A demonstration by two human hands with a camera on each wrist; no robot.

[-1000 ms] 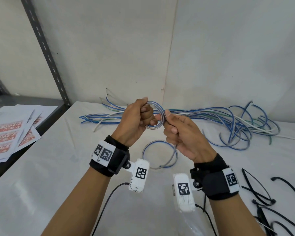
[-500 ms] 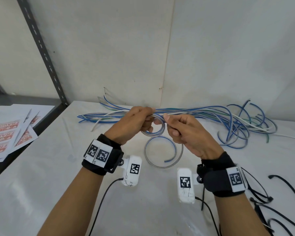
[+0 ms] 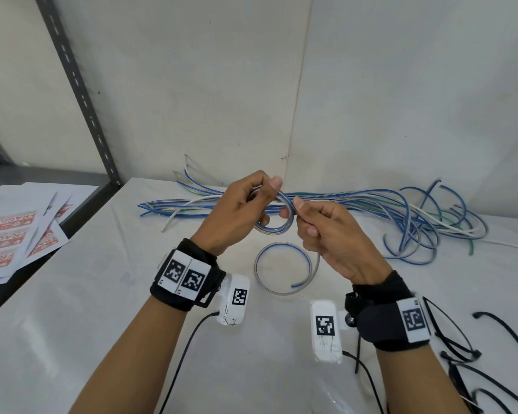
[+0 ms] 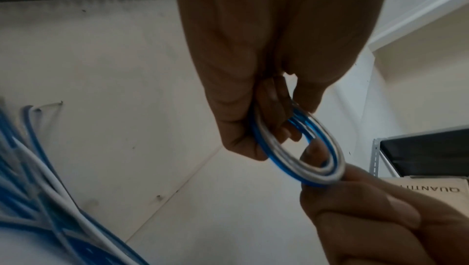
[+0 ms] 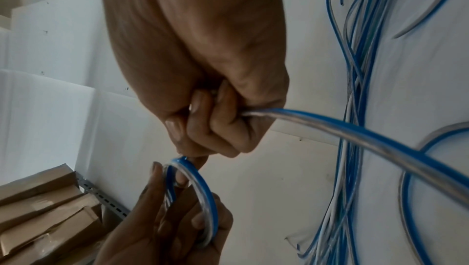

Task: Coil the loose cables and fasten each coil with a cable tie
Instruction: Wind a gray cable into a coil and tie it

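A small coil [image 3: 277, 225] of clear, blue-striped cable is held above the white table [image 3: 72, 294]. My left hand [image 3: 240, 210] grips the coil's left side, thumb on top; the coil [image 4: 299, 149] shows as several stacked turns in the left wrist view. My right hand [image 3: 320, 234] pinches the same cable beside the coil and feeds it through curled fingers [image 5: 220, 120]. The free tail [image 3: 284, 270] hangs below in a loose loop that ends near the table. Black cable ties [image 3: 473, 354] lie at the right edge.
A long bundle of blue, white and green cables [image 3: 371, 207] lies along the wall behind my hands. Printed sheets [image 3: 15, 234] rest on a grey shelf at the left by a slotted metal upright [image 3: 81, 94]. Cardboard boxes [image 5: 43, 215] show in the right wrist view.
Both hands have risen a little with the coil. My left thumb has come up over the coil's top, and the hanging tail has curled into a tighter loop under my right hand.
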